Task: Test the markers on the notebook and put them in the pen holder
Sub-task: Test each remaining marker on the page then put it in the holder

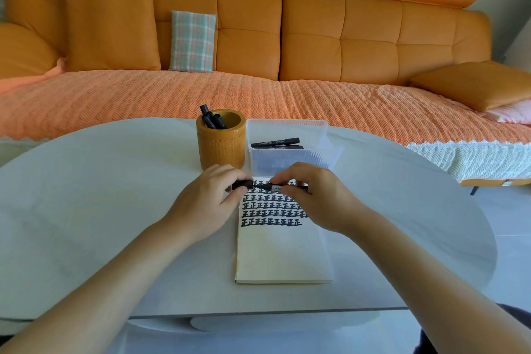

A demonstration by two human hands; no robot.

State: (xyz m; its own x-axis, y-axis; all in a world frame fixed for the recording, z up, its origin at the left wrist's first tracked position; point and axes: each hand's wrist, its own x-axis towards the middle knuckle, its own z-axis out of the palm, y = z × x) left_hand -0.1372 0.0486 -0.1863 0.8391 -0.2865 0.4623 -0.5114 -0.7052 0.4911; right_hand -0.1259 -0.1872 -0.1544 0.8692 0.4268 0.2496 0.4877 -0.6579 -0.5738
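Both hands over the top edge of the notebook (283, 253), which lies open on a white table (100, 210). Left hand (211, 204): fingers curled, thumb and forefinger pinching a black cap (244, 183). Right hand (313, 195): fingers curled, fingertips pinching the barrel of a black marker (275, 187). Marker held level, crosswise, just above the page, tip end toward the cap; cap and tip meet, cannot tell whether the cap is seated. Page carries rows of bold black characters across its upper half, lower half blank. Wooden holder (221, 149) stands just beyond the left hand, a few black markers upright in it. Clear plastic box (287, 158) touching or just beside the holder on the right, more black markers lying inside. Orange sofa (316, 46) behind the table.
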